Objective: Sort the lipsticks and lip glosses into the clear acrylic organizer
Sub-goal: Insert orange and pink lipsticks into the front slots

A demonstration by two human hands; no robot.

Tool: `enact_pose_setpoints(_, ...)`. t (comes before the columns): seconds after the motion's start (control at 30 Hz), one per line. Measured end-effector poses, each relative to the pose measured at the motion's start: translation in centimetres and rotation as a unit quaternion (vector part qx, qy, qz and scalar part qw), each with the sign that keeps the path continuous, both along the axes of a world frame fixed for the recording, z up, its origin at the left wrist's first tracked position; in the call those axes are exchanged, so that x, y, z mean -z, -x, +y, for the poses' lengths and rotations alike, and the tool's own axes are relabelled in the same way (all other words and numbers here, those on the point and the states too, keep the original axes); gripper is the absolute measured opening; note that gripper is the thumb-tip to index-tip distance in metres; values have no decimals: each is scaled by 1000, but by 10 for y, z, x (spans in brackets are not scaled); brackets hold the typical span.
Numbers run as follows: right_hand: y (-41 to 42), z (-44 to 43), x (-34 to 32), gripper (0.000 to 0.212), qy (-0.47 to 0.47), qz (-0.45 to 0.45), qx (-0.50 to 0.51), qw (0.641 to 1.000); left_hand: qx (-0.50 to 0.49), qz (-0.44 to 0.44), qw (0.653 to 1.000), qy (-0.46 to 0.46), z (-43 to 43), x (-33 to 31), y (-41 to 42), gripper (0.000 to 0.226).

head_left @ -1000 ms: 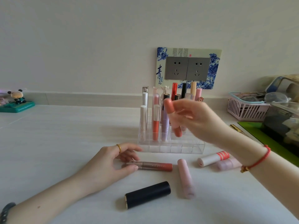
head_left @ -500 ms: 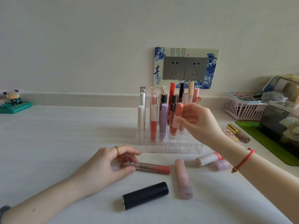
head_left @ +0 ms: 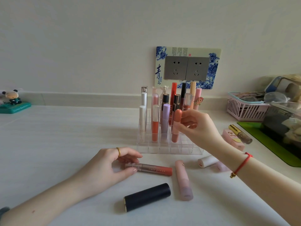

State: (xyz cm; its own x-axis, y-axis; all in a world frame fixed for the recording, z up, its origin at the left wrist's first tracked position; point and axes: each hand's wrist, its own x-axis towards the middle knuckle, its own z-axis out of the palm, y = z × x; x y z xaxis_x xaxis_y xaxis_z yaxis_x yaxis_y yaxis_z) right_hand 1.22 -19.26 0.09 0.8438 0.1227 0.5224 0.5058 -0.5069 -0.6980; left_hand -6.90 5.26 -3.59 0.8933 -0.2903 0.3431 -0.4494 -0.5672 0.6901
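Note:
The clear acrylic organizer (head_left: 169, 149) stands mid-table against the wall and holds several upright tubes. My right hand (head_left: 199, 128) pinches a coral lip gloss (head_left: 176, 126) that stands upright in a slot of a front row. My left hand (head_left: 107, 165) pinches the metallic cap end of a rose-and-coral lip gloss (head_left: 156, 169) lying on the table. Loose in front lie a black lipstick (head_left: 147, 197), a pink tube (head_left: 183, 178), a white lipstick (head_left: 206, 161) and a pale pink tube (head_left: 221, 166) partly hidden by my right wrist.
To the right lie a gold-capped tube (head_left: 240, 133) and a pink box (head_left: 232, 139), beside a green mat (head_left: 270, 145) with a clear container. A pink basket (head_left: 244, 110) sits at the back right. A panda figurine (head_left: 13, 101) stands far left. A wall socket (head_left: 187, 68) is behind the organizer.
My right hand carried the coral lip gloss from a tilt above the organizer down into a slot, where it now stands upright. My left hand stayed on the rose-and-coral gloss.

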Motion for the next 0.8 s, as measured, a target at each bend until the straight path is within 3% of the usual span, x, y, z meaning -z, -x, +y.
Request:
enact_pose_setpoints(0.37, 3, 0, -1, 16, 8, -5, 0, 1000, -8, 4, 1000, -16, 2, -3, 2, 27)
enact_pose_setpoints(0.5, 6, 0, -5, 25, 2, -15, 20, 1000, -14, 8, 1000, -15, 2, -3, 2, 27)
enact_pose_setpoints(0.7, 24, 6, -25, 31, -19, -120, 43, 992, -14, 2, 1000, -16, 2, -4, 3, 29)
enact_pose_setpoints(0.8, 36, 13, -35, 27, 34, -170, -2, 985, -14, -14, 1000, 4, 2, -6, 3, 35)
